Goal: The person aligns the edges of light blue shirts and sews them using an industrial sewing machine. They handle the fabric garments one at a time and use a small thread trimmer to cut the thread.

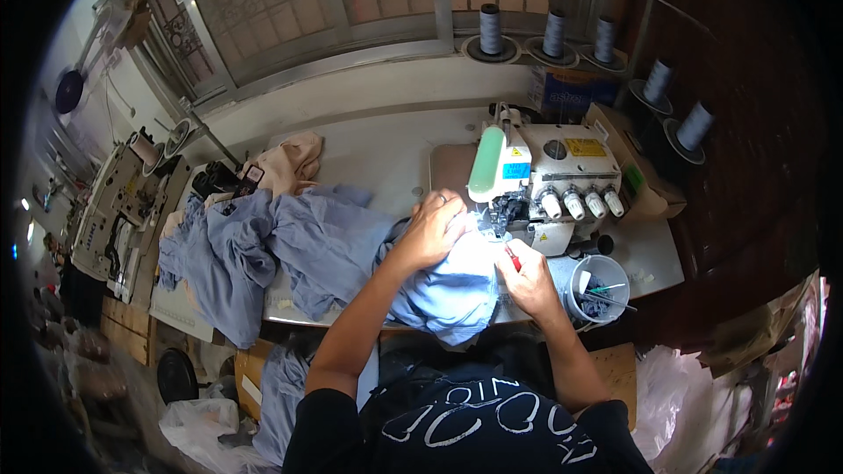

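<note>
My left hand [436,228]: fingers bent on the cloth [452,294], can't tell if I'm pinching it
My right hand [531,281]: wrapped round a red tool [512,257], aimed up-left
Cloth: mostly between my arms, left hand nearer, stretching off leftward; soft, wrinkly, blue
Machine [562,162]: just ahead, hard pale shell, ridged round knobs [573,204]

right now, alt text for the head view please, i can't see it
Left hand on light-blue fabric at a white overlock sewing machine, right hand holding a red-handled tool beside it. Blue-grey thread cones stand behind and to the right.
</note>
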The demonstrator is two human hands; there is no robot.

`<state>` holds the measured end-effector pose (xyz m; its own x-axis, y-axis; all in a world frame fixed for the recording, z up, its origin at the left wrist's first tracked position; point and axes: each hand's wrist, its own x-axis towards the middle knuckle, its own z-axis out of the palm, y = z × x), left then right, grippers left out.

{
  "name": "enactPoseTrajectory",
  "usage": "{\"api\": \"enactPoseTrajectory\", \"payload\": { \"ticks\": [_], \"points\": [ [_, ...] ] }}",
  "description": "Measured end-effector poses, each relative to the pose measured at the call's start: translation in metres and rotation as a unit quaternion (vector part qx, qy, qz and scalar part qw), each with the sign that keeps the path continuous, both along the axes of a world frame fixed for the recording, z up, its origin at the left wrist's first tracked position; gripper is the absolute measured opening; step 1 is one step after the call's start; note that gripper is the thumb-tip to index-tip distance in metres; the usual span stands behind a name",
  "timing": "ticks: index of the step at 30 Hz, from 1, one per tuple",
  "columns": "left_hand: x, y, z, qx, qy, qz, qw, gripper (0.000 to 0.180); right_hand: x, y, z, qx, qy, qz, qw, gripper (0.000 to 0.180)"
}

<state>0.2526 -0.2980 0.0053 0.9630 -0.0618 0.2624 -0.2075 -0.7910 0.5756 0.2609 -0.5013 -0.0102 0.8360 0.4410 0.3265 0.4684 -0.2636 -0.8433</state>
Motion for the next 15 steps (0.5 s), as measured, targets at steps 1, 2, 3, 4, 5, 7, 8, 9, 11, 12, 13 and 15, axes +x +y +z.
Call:
{"api": "enactPoseTrajectory", "payload": {
  "ticks": [1,2,3,4,5,7,8,9,11,12,13,15],
  "points": [
    [-0.003,-0.003,0.004,-0.052,0.035,-0.018,0.998,0.022,0.001,0.0,-0.009,0.017,0.024,0.001,1.0,0.016],
    [-0.007,-0.006,0.005,-0.097,0.02,-0.041,0.994,0.02,-0.001,0.0,-0.009,0.049,0.082,0.017,0.995,0.015],
    [-0.015,-0.01,0.003,-0.146,0.007,-0.06,0.987,0.019,-0.005,0.001,-0.008,0.077,0.141,0.037,0.986,0.014],
    [-0.02,-0.012,0.003,-0.194,-0.007,-0.079,0.978,0.019,-0.008,0.002,-0.008,0.105,0.199,0.056,0.973,0.013],
    [-0.023,-0.015,0.006,-0.19,-0.016,-0.093,0.977,0.018,-0.009,0.004,-0.012,0.133,0.244,0.082,0.957,0.011],
    [-0.027,-0.014,0.001,-0.246,0.014,-0.084,0.965,0.017,-0.017,0.008,-0.011,0.158,0.314,0.114,0.929,0.011],
    [-0.029,-0.013,-0.002,-0.274,0.03,-0.08,0.958,0.017,-0.021,0.01,-0.012,0.171,0.348,0.128,0.913,0.012],
    [-0.026,-0.009,-0.006,-0.275,0.03,-0.09,0.957,0.019,-0.022,0.009,-0.016,0.18,0.362,0.151,0.902,0.016],
    [-0.03,-0.007,-0.013,-0.313,0.036,-0.077,0.946,0.025,-0.025,0.003,-0.026,0.161,0.367,0.17,0.9,0.021],
    [-0.032,-0.008,-0.013,-0.333,0.039,-0.07,0.939,0.029,-0.026,-0.002,-0.03,0.15,0.37,0.18,0.899,0.025],
    [-0.032,-0.01,-0.013,-0.334,0.038,-0.07,0.939,0.032,-0.026,-0.009,-0.03,0.158,0.364,0.189,0.898,0.034],
    [-0.035,-0.015,-0.007,-0.337,0.035,-0.068,0.938,0.039,-0.02,-0.021,-0.019,0.148,0.395,0.181,0.888,0.036]
  ]
}}
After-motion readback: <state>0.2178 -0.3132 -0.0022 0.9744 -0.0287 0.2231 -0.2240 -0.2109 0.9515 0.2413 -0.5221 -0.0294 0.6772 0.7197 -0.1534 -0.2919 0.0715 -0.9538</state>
